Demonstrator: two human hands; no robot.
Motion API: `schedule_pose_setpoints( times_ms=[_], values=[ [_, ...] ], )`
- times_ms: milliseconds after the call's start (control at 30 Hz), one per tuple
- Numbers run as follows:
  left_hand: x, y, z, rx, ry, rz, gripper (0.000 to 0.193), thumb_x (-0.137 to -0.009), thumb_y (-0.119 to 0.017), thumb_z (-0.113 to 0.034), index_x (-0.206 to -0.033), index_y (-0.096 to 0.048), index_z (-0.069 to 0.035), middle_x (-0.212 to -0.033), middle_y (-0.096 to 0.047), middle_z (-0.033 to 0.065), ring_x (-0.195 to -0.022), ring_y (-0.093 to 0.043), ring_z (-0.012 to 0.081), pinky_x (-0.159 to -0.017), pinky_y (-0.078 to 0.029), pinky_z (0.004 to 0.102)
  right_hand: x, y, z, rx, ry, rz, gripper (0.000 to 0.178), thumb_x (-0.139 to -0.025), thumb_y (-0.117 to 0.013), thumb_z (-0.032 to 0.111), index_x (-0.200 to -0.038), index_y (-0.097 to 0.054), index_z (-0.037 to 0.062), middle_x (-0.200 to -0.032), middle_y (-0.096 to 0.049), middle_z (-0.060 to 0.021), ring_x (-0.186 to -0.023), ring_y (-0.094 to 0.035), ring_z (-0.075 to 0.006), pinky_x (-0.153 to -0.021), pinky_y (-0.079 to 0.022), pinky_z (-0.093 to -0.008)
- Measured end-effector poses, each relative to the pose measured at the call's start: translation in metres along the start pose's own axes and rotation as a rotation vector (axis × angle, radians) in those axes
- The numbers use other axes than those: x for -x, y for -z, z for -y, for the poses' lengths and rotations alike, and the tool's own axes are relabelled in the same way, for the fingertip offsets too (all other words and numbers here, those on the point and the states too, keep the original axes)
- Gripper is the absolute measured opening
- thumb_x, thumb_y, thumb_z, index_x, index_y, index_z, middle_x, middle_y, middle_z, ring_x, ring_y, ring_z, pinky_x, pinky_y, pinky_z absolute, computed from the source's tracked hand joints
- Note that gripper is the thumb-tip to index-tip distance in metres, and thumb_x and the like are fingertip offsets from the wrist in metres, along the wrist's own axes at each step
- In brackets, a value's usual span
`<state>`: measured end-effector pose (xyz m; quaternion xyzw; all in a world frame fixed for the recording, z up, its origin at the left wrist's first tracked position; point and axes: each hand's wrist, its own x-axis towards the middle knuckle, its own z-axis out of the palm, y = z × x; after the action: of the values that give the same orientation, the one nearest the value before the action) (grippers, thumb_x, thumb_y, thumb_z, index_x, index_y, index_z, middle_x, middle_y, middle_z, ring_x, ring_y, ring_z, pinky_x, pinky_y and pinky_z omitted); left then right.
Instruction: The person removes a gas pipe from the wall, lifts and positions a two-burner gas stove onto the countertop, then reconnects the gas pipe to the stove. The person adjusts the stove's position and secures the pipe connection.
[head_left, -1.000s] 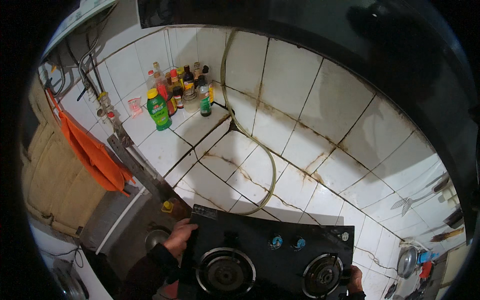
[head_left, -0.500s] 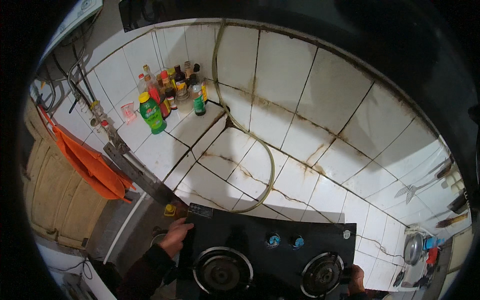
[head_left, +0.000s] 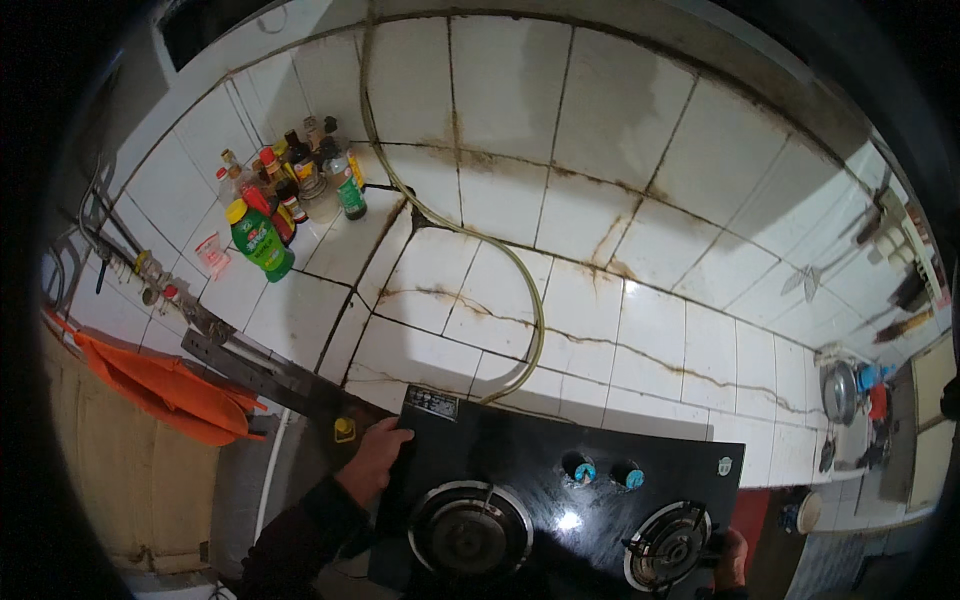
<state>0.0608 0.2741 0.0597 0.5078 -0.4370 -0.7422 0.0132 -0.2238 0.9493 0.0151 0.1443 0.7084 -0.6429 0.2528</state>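
A black two-burner gas stove point(head_left: 575, 520) is held between my hands, near the front of the white tiled counter. My left hand point(head_left: 373, 458) grips its left edge, thumb on top and fingers hidden underneath. On the opposite side my right hand point(head_left: 733, 560) closes round the right edge, partly hidden by the stove. Two blue knobs sit on its top, with a ringed burner point(head_left: 470, 540) at the left and another burner point(head_left: 668, 548) at the right. A yellowish hose point(head_left: 541, 310) loops down the wall to the stove's back edge.
Several sauce bottles and a green bottle point(head_left: 260, 243) stand in the left back corner. An orange cloth point(head_left: 165, 385) hangs at the left. A metal bowl point(head_left: 840, 392) lies at the far right, below hanging utensils point(head_left: 905, 290). A yellow-capped container point(head_left: 344, 430) is below the counter edge.
The stove has shifted slightly right in view with both hands still on it. My view has turned, so the bottles and wall appear further left and higher.
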Motion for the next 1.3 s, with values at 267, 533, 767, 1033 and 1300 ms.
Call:
schedule_pose_setpoints(
  times_ms=[267,533,767,1033,1300],
  values=[
    [0.037,-0.014,0.010,-0.227,-0.257,0.057,0.032,-0.096,-0.061,-0.012,-0.127,-0.060,-0.003,-0.128,-0.059,0.0189,-0.116,-0.059,0.0370,-0.097,-0.052,0.0471,0.049,0.013,-0.043,-0.178,-0.150,-0.231,0.037,-0.099,-0.053,0.042,-0.103,-0.063,0.0070,-0.097,-0.061,-0.0075,-0.089,-0.058,-0.0255,-0.077,-0.046,-0.0470],
    [0.009,0.034,0.050,-1.099,-0.963,0.196,0.057,-0.081,-0.066,0.001,-0.136,-0.052,0.002,-0.132,-0.055,0.0248,-0.119,-0.056,0.0421,-0.100,-0.048,0.0457,0.050,0.024,-0.031,-0.072,-0.040,-0.112,0.044,-0.101,-0.049,0.048,-0.102,-0.063,0.0055,-0.096,-0.059,-0.0044,-0.090,-0.057,-0.0222,-0.076,-0.046,-0.0466],
    [0.022,0.026,0.033,-0.427,-0.407,-0.125,0.054,-0.088,-0.068,-0.009,-0.138,-0.051,-0.001,-0.131,-0.058,0.0194,-0.119,-0.057,0.0370,-0.100,-0.048,0.0444,0.007,0.004,0.021,-0.016,0.061,-0.067,0.043,-0.096,-0.056,0.035,-0.110,-0.070,-0.0032,-0.098,-0.069,-0.0095,-0.087,-0.064,-0.0267,-0.081,-0.051,-0.0460],
    [0.003,0.067,0.008,-0.381,-0.547,0.044,0.040,-0.091,-0.066,-0.013,-0.129,-0.059,-0.002,-0.126,-0.062,0.0176,-0.118,-0.058,0.0355,-0.097,-0.049,0.0458,-0.064,-0.046,0.056,0.160,0.167,0.064,0.037,-0.096,-0.055,0.032,-0.101,-0.071,-0.0001,-0.088,-0.069,-0.0075,-0.078,-0.065,-0.0237,-0.073,-0.053,-0.0390],
    [-0.079,0.131,-0.026,-1.320,-0.865,-0.005,0.049,-0.085,-0.067,-0.003,-0.132,-0.055,0.000,-0.123,-0.062,0.0209,-0.116,-0.057,0.0411,-0.095,-0.049,0.0497,-0.111,-0.112,0.066,0.130,0.075,0.047,0.038,-0.099,-0.053,0.033,-0.100,-0.070,-0.0006,-0.087,-0.070,-0.0081,-0.074,-0.064,-0.0215,-0.069,-0.053,-0.0398]
  ],
)
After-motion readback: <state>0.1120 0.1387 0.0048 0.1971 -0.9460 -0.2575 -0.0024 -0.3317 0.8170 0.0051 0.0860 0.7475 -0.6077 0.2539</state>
